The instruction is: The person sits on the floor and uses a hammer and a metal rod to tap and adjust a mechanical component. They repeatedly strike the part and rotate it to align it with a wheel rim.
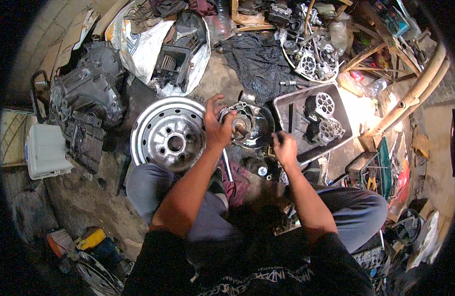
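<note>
In the head view, a round metal part (241, 128) is held by the left hand (220, 126) in front of the person, above the floor and between a wheel rim (158, 129) and a tray (299, 106). The grip of the left hand is closed around the part's near left side, with the thumb laid over its face. A dark bowl-shaped piece (264, 129) is seen just beside the part, on its right. The right hand (285, 149) is placed near that piece's lower right edge, its fingers curled and blurred; whether anything is pinched in its grip cannot be told.

Two pale metal pieces with round holes (325, 104) are held in the tray. Below the left hand, a shiny metal bar (227, 166) is seen beside a dark red cloth (237, 183). Farther off, a black sheet (254, 64) is spread out, and a black box (170, 63) is partly wrapped by a white sack (138, 42).
</note>
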